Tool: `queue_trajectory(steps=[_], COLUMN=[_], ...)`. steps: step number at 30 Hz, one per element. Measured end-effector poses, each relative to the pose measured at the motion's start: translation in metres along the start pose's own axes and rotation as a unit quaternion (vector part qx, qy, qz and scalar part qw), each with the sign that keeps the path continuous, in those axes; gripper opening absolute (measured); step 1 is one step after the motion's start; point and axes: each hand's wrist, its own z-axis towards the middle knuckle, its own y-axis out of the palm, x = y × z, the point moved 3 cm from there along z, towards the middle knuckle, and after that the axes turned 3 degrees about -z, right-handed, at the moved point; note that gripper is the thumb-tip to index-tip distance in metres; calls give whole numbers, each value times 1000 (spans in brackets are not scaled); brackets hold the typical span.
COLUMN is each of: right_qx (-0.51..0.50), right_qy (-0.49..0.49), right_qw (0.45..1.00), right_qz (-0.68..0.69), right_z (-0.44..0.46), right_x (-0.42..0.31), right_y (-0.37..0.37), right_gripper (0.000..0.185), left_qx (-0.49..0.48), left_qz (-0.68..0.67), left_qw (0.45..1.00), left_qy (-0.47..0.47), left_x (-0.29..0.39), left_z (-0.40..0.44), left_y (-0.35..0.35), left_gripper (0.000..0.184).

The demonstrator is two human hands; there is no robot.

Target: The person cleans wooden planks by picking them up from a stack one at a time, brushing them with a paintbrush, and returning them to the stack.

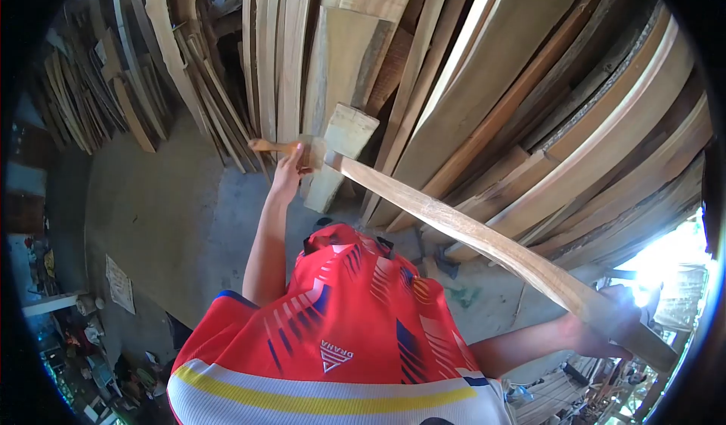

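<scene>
My left hand (290, 172) is closed on a flat brush with a wooden handle (265, 146). The handle points left, and the brush's wide end, smeared by motion, lies close to the far end of a long pale wooden board (454, 224). I cannot tell whether the two touch. That board runs slantwise across in front of my body, down to the lower right. There my right hand (609, 327) grips it near its other end; glare and blur hide some of the fingers.
Many planks (484, 85) lean upright along the far side, close behind the board. A short pale block (340, 153) stands near the brush. Thinner strips (136, 85) lean at the upper left. On the concrete floor (166, 198) lies a printed sheet (119, 283). Bright light enters at right.
</scene>
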Motion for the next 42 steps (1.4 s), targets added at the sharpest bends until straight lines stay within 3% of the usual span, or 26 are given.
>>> queue_trajectory(steps=[3, 6, 9, 11, 13, 16, 18, 20, 22, 24, 26, 30, 34, 36, 37, 38, 42], right_qx=[-7, 27, 99, 87, 2, 156, 131, 63, 61, 36, 19, -8, -76, -68, -61, -48, -22], right_qy=[6, -13, -54, -41, 33, -39, -82, -33, 8, 12, 16, 68, 123, 120, 118, 117, 129], right_qw=[999, 998, 992, 994, 997, 964, 964, 985, 998, 998, 995, 974, 962, 973, 977, 977, 978], right_qz=[47, 53, -49, -46, 69, -213, -217, -156, -33, -49, -96, -214, -231, -188, -166, -171, -161], right_z=[-21, -43, -54, -63, -69, -82, -86, -86, -91, -97, -99, -112, -112, -100, -95, -89, -66], right_x=[11, 24, 26, 25, 30, 24, 19, 4, 5, 17, 30, 56, 70, 66, 62, 59, 46], right_y=[15, 25, 11, 9, 11, 1, -10, -29, -25, -15, -8, -8, -13, -24, -32, -40, -81], right_gripper=[56, 53, 51, 49, 49, 46, 45, 44, 49, 56, 63, 74, 78, 79, 79, 80, 82], left_qx=[56, 10, -51, -70, -126, -169, -197, -133, -96, -33, -78, -118, -240, -270, -231, -190, -260], left_qz=[105, 124, -43, -180, -220, -238, -283, -258, -251, -138, 42, 310, 299, 450, 481, 510, 484], left_qw=[993, 991, 991, 975, 960, 943, 925, 950, 959, 984, 990, 939, 918, 846, 845, 839, 835], left_qy=[-17, -56, -112, -114, -119, -163, -158, -118, -95, -110, -106, -92, -99, -91, -41, 14, -30], left_x=[5, -2, 12, 26, 44, 22, 30, 40, 28, 38, 34, 14, -77, -124, -138, -145, -144], left_z=[32, 63, 76, 73, 68, 97, 95, 87, 105, 107, 111, 59, 10, -17, -33, -41, -71], left_y=[-41, -66, -88, -81, -70, -109, -101, -76, -97, -92, -88, 7, 82, 106, 118, 130, 183], left_gripper=[45, 46, 44, 47, 41, 37, 33, 35, 36, 38, 41, 42, 45, 51, 53, 54, 51])
